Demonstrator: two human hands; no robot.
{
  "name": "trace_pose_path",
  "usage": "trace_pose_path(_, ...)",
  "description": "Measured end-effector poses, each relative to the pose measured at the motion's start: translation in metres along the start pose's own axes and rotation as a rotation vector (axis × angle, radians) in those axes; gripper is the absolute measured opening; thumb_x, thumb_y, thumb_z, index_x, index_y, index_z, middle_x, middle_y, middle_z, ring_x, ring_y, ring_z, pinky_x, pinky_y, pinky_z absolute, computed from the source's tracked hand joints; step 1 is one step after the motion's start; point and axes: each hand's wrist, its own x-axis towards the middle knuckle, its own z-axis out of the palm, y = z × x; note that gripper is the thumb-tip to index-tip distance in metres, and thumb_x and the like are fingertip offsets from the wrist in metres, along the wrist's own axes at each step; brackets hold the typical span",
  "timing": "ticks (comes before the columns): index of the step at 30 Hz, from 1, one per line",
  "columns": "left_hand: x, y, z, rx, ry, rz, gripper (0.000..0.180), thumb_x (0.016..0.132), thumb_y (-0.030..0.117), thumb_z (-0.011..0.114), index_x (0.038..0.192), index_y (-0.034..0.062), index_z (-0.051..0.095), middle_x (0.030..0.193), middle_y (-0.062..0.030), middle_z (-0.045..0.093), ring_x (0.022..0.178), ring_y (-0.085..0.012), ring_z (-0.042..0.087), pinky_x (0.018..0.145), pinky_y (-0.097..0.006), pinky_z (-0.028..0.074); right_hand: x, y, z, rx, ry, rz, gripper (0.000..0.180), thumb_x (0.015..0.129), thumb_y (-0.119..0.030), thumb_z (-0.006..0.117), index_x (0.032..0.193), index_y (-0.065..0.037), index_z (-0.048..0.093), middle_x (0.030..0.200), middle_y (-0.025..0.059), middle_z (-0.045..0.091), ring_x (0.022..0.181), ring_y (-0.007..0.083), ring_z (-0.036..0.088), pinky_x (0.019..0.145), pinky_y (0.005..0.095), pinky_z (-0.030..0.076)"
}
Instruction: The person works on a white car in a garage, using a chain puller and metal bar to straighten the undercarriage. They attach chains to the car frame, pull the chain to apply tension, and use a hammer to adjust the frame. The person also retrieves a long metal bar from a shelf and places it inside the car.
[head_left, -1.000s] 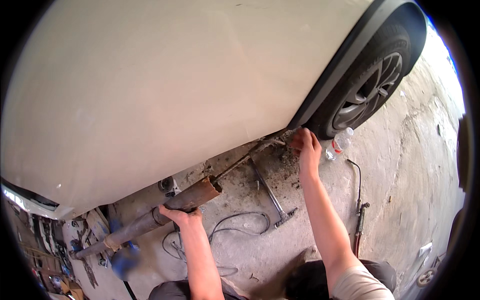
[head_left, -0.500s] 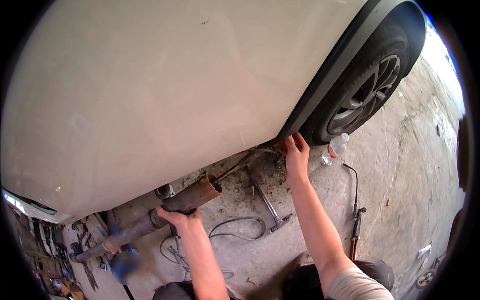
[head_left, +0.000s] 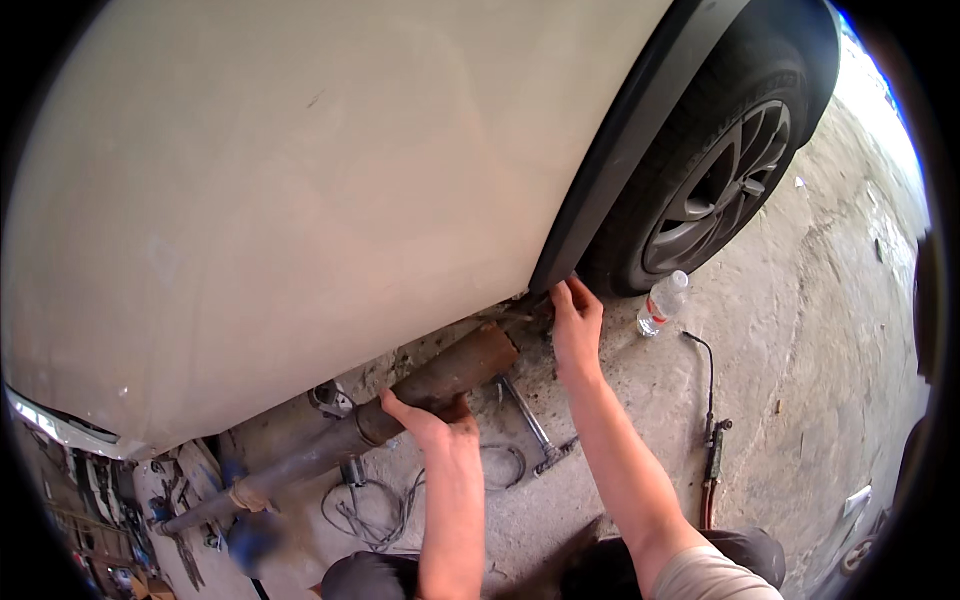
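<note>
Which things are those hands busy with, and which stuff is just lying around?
Busy with:
Rusty pipe, held by the left hand
Car, with the right hand at its lower edge; exactly what the fingertips touch is hidden

Seemingly just lying around:
Clear bottle, near the wheel
Looped cable
Thin wand with reddish hoses

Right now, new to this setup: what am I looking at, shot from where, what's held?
No machine here: these are a person's two bare hands, seen by a wide fisheye camera on their head, looking down, so straight edges bend. The left hand has its grip around a rusty brown, round metal pipe. The right hand is at the lower edge of a cream-coloured car; its fingertips are partly hidden, so I can't tell what it holds. The grey concrete floor bears a clear plastic bottle and a silver T-shaped metal tool.
</note>
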Motion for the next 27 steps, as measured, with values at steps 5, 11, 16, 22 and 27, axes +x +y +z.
trace_pose_path(5, -0.011, -0.010, 0.002, -0.007, -0.131, -0.048, 0.069, 0.086, 0.061, 0.037, 0.126, 0.0054, 0.042, 0.126, -0.0111, 0.049, 0.114, -0.0249, 0.051, 0.096, -0.039, 0.044, -0.024, 0.001, 0.004, 0.086, 0.085, -0.037, 0.036, 0.092, -0.024, 0.051, 0.116, 0.003, 0.051, 0.097, 0.0058, 0.058, 0.090, 0.0102, 0.051, 0.082, 0.0235, 0.040)
trace_pose_path(11, -0.007, -0.002, -0.006, 0.096, -0.184, -0.147, 0.072, 0.086, 0.064, 0.032, 0.128, 0.0059, 0.041, 0.129, -0.0113, 0.047, 0.116, -0.0253, 0.049, 0.096, -0.038, 0.042, -0.102, 0.050, 0.038, 0.152, 0.044, 0.108, 0.052, 0.092, -0.033, 0.050, 0.129, 0.001, 0.036, 0.117, 0.0127, 0.051, 0.108, 0.0189, 0.047, 0.094, 0.0297, 0.037)
trace_pose_path(16, 0.007, 0.001, -0.025, 0.177, -0.486, -0.250, 0.081, 0.082, 0.071, 0.030, 0.134, 0.0088, 0.036, 0.134, -0.0100, 0.040, 0.119, -0.0242, 0.043, 0.104, -0.039, 0.030, -0.104, 0.064, 0.059, 0.202, -0.175, 0.271, 0.054, 0.087, -0.039, 0.057, 0.121, 0.002, 0.044, 0.114, 0.0135, 0.054, 0.104, 0.0180, 0.049, 0.091, 0.0303, 0.039)
trace_pose_path(22, 0.018, 0.027, -0.067, 0.698, -0.379, -0.229, 0.099, 0.073, 0.082, 0.030, 0.123, -0.0029, 0.043, 0.116, -0.0137, 0.050, 0.103, -0.0223, 0.050, 0.090, -0.030, 0.031, -0.097, 0.076, 0.064, 0.266, -0.157, 0.281, 0.049, 0.086, -0.038, 0.060, 0.110, 0.003, 0.050, 0.103, 0.0078, 0.059, 0.094, 0.0134, 0.052, 0.084, 0.0280, 0.041)
trace_pose_path(27, 0.039, 0.084, -0.123, 0.576, 0.001, 0.001, 0.111, 0.066, 0.085, 0.038, 0.132, -0.0043, 0.028, 0.121, -0.0132, 0.046, 0.106, -0.0236, 0.049, 0.091, -0.035, 0.032, -0.099, 0.067, 0.068, 0.299, -0.090, 0.239, 0.042, 0.088, -0.033, 0.060, 0.107, 0.003, 0.051, 0.098, 0.0042, 0.058, 0.089, 0.0101, 0.051, 0.080, 0.0257, 0.041)
